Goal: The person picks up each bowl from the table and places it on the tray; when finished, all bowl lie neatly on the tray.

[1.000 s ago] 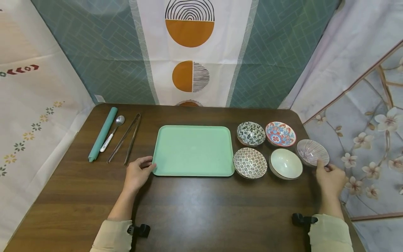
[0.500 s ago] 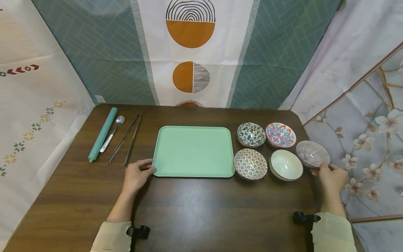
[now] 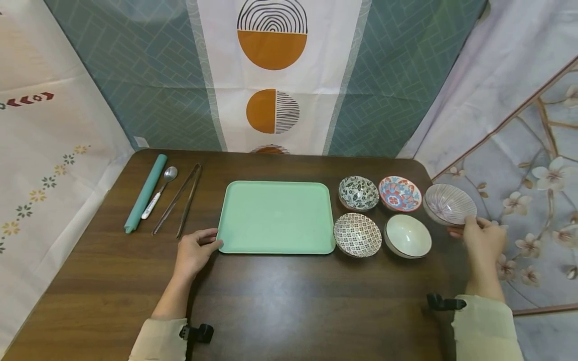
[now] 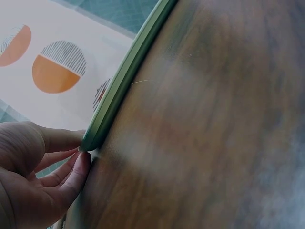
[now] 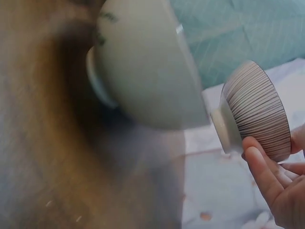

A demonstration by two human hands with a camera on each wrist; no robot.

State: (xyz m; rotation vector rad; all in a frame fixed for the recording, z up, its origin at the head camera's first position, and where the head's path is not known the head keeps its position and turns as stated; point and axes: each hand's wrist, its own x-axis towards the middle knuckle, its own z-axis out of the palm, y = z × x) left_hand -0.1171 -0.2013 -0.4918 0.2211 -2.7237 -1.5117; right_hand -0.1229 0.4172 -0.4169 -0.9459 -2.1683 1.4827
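Note:
A pale green rectangular tray [image 3: 276,216] lies in the middle of the brown table. My left hand [image 3: 194,254] holds its near left corner between thumb and fingers; the left wrist view shows the fingertips at the tray's edge [image 4: 107,105]. At the right, my right hand [image 3: 484,245] grips a finely striped bowl [image 3: 449,203] by its near side. In the right wrist view this striped bowl [image 5: 257,112] is off the table, with fingers under its side near the foot. Left of it stands a plain white bowl [image 3: 408,235], seen large as a pale bowl [image 5: 147,67] in that view.
Beside the tray stand a brown-patterned bowl [image 3: 357,234], a green leaf-patterned bowl [image 3: 358,193] and a red-and-blue bowl [image 3: 400,193]. On the left lie a rolled teal cloth [image 3: 146,194], a spoon [image 3: 159,193] and metal tongs [image 3: 184,199]. Fabric hangs behind the table.
My right hand has taken hold of the striped bowl and raised it off the table, slightly to the right. The left hand stays at the tray's corner.

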